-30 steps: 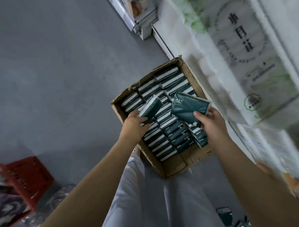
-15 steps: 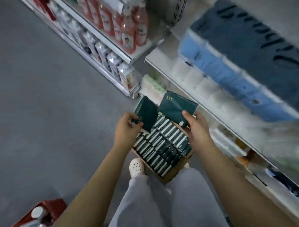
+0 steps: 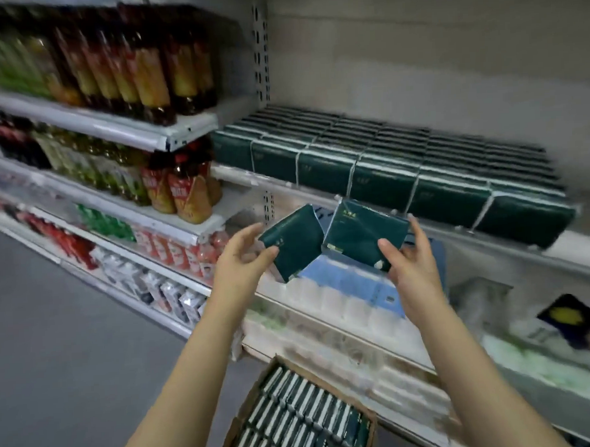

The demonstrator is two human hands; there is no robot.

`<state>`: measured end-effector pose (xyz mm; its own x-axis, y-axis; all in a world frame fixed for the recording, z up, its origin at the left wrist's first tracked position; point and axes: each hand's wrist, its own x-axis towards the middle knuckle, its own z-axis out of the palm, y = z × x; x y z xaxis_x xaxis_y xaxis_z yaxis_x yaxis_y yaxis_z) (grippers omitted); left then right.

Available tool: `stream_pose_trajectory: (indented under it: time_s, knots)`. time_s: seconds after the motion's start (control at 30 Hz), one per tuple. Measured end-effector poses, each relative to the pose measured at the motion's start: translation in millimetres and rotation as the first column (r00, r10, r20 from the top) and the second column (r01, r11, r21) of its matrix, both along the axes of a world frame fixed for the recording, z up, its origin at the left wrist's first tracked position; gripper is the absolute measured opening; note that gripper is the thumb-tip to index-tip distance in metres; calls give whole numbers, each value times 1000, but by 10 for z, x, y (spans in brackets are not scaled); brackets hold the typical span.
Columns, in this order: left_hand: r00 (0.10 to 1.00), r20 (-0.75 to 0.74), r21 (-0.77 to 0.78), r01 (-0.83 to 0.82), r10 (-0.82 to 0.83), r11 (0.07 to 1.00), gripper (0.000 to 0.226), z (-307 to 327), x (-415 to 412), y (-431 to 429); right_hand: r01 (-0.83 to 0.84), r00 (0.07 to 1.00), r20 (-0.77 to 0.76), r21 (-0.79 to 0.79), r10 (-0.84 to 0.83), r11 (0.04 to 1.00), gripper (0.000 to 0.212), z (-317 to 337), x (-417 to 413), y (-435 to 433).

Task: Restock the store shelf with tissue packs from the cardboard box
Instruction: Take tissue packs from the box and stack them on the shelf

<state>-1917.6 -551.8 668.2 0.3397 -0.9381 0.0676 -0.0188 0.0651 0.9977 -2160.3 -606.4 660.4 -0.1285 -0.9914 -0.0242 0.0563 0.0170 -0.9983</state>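
My left hand (image 3: 236, 263) grips a dark green tissue pack (image 3: 296, 243) by its lower left edge, tilted. My right hand (image 3: 410, 262) holds a second dark green tissue pack (image 3: 363, 232) from below and behind, thumb on its front. Both packs are raised in front of the white store shelf (image 3: 319, 193), just below its front lip. On that shelf stand several rows of the same green packs (image 3: 402, 164). The open cardboard box (image 3: 370, 422), full of packs standing on edge, sits on the floor at the bottom, between my forearms.
Bottled drinks (image 3: 138, 71) fill the shelves to the left, with red-capped bottles (image 3: 184, 191) one level down. Blue and white paper rolls (image 3: 350, 285) lie on the shelf under my hands. The grey floor (image 3: 72, 334) stretches to the left.
Both hands have lifted their packs from above the box up to shelf height. My view has swung upward from the floor to the shelves.
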Motion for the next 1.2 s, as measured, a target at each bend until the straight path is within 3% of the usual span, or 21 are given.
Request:
stream_pose_trajectory:
  time_s: [0.2, 0.43, 0.77, 1.0, 1.2]
  knots:
    - [985, 98, -186, 156, -140, 970, 37, 692, -837, -150, 59, 998, -13, -212, -63, 975, 62, 657, -909, 141]
    - [975, 127, -209, 203, -180, 957, 35, 920, -2012, -252, 68, 991, -87, -304, -99, 950, 54, 887, -2247, 227]
    - [922, 260, -211, 344, -287, 915, 37, 1209, -3282, -565, 127, 984, -78, -311, -159, 942, 52, 1023, -3505, 142]
    - [905, 332, -231, 351, -266, 907, 36, 1245, -3603, -962, 233, 967, -38, -281, -253, 931, 54, 933, -3859, -129]
    - [912, 308, -198, 338, -269, 920, 32, 1229, -3708, -1490, 353, 929, -41, -194, -367, 915, 59, 878, -3891, -570]
